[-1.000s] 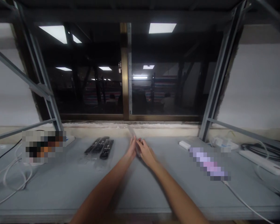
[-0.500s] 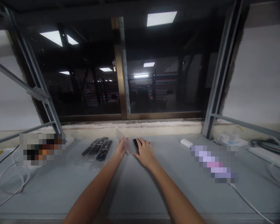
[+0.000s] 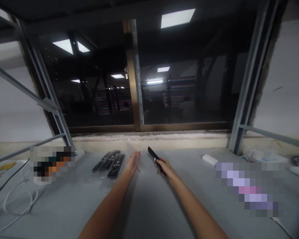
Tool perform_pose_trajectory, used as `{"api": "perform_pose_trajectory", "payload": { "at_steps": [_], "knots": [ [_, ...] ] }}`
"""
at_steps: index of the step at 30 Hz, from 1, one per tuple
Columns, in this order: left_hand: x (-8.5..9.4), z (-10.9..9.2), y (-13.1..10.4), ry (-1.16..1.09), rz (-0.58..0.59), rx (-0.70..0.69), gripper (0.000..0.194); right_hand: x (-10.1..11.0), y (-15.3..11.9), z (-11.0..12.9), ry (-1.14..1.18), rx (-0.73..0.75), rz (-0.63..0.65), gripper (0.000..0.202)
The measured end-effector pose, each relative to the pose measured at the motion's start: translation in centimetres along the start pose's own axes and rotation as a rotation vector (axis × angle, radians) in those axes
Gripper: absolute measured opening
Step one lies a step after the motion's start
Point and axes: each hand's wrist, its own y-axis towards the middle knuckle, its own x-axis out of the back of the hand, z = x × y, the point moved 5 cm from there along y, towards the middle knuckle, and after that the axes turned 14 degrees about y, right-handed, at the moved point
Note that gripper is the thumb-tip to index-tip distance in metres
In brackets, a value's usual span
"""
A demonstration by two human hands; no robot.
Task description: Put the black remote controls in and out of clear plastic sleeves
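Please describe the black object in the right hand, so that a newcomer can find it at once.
Below the large dark window is a grey table. Over it, the right hand grips a slim black object, its free end toward the window. Unlike the black remotes lying in clear plastic on the left, this one is held and shows no wrapping.

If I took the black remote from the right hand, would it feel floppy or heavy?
Probably stiff: the black remote juts straight past the right hand without sagging. Its slim shape suggests it may be fairly light.
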Motion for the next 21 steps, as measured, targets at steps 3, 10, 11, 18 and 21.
{"api": "perform_pose_trajectory", "payload": {
  "at_steps": [3, 10, 11, 18, 21],
  "knots": [
    [0.3, 0.1, 0.1, -0.042, -0.007, 0.013, 0.009, -0.7, 0.1, 0.3, 0.742, -0.154, 0.199, 0.023],
    [0.5, 0.0, -0.2, -0.150, 0.002, 0.025, 0.009, 1.2, -0.8, 2.3, 0.953, -0.067, 0.247, 0.030],
    [0.5, -0.1, -0.3, -0.171, 0.005, 0.036, 0.011, 1.4, -0.8, 2.4, 0.922, -0.047, 0.262, 0.026],
    [0.1, -0.9, -0.4, -0.319, 0.025, 0.110, 0.020, 2.8, -1.8, 3.7, 0.483, 0.092, 0.315, 0.032],
    [-0.2, -0.9, -0.2, -0.391, 0.058, 0.128, 0.019, 2.8, -2.6, 3.9, 0.144, 0.073, 0.412, 0.042]
  ]
}}
